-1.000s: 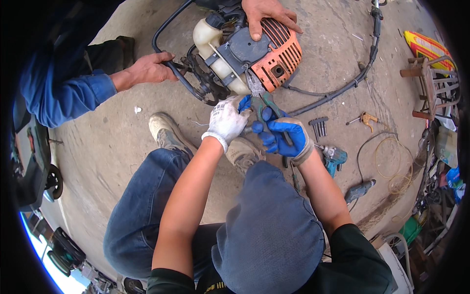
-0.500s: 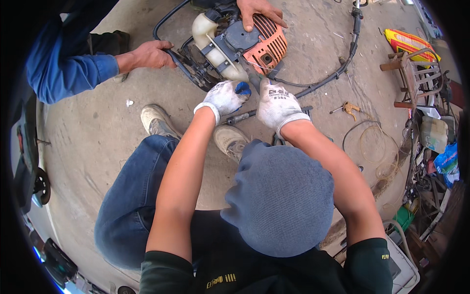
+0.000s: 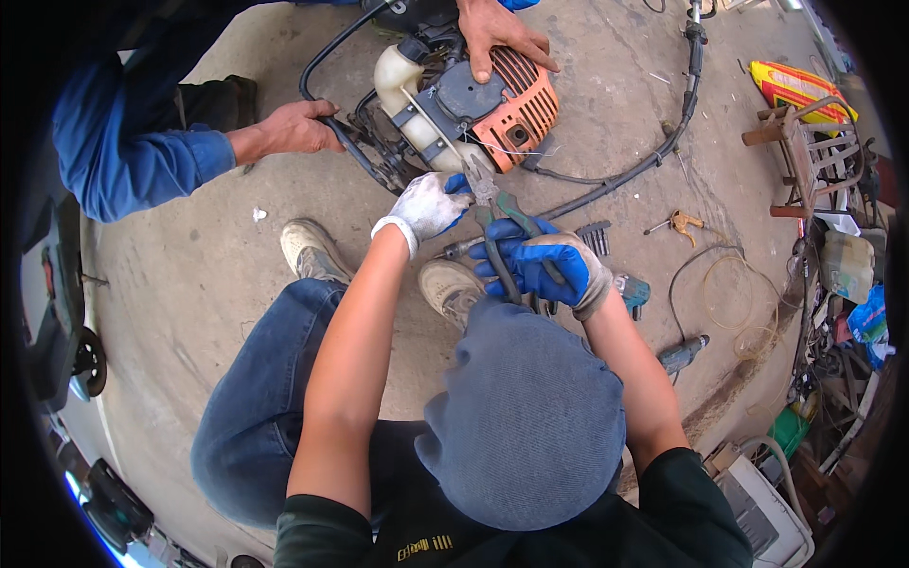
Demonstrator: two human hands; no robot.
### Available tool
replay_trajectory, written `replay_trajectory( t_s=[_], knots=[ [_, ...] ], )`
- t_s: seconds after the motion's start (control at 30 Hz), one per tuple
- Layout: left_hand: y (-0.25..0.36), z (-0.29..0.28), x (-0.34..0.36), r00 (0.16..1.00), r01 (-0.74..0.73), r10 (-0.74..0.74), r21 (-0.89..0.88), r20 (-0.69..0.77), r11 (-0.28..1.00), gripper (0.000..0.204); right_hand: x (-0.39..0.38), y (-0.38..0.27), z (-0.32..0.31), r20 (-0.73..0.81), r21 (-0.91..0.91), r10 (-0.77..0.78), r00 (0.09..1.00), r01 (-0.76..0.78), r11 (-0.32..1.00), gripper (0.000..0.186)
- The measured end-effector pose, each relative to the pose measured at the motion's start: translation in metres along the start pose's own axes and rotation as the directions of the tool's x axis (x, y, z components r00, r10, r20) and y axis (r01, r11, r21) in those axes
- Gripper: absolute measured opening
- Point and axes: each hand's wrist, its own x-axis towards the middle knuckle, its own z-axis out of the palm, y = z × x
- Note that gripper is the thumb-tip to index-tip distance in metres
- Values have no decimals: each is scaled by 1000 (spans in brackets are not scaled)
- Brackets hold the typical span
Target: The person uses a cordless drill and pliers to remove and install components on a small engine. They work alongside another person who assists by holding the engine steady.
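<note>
My right hand (image 3: 554,268), in a white glove with a blue palm, grips a pair of pliers (image 3: 507,210) by dark green handles. The jaws point away from me, towards a small engine (image 3: 519,133) with an orange slotted cover and a whitish tank (image 3: 415,121). My left hand (image 3: 428,204), gloved alike, is closed beside the jaws, below the tank; what its fingertips pinch is hidden. Thin wire strands show near the orange cover. A co-worker's one hand (image 3: 504,36) presses on the engine top, while the other hand (image 3: 295,131) holds the black tube frame (image 3: 352,142).
A black flexible shaft (image 3: 653,140) curves right of the engine. Nearby on the concrete lie a teal power tool (image 3: 632,292), another tool (image 3: 684,354), a row of dark bits (image 3: 595,237) and a yellow-orange air gun (image 3: 684,223). A wooden chair (image 3: 793,151) lies farther right.
My right hand has drawn back towards me from the engine and turned palm up, with the pliers now in plain view and spread. The left hand stays near the tank, slightly lower.
</note>
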Motion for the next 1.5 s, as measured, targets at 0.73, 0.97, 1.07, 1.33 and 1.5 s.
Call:
replay_trajectory(
  t_s=[0.73, 0.97, 1.07, 1.33, 1.5],
  knots=[
    [5, 3, 2, 997, 72, -69, -91, 31, 993, 36, 46, -1, -52, 218, 339, -80, 973, 2, 941, 48],
    [6, 0, 1, 998, 37, -34, -56, 52, 998, 34, 43, -6, -50, 224, 300, -49, 973, -21, 954, 42],
    [-1, 7, 4, 1000, 27, -28, -54, -1, 998, 34, 42, -7, -50, 233, 323, -46, 971, -32, 946, 36],
    [-9, 14, 11, 994, 75, -75, 4, -85, 997, 32, 32, -24, 3, -276, -386, -108, 955, -7, 922, 26],
    [-8, 10, 14, 997, 68, -67, 14, -38, 998, 32, 33, -32, 30, -421, -693, -193, 887, -177, 698, 22]
  ],
)
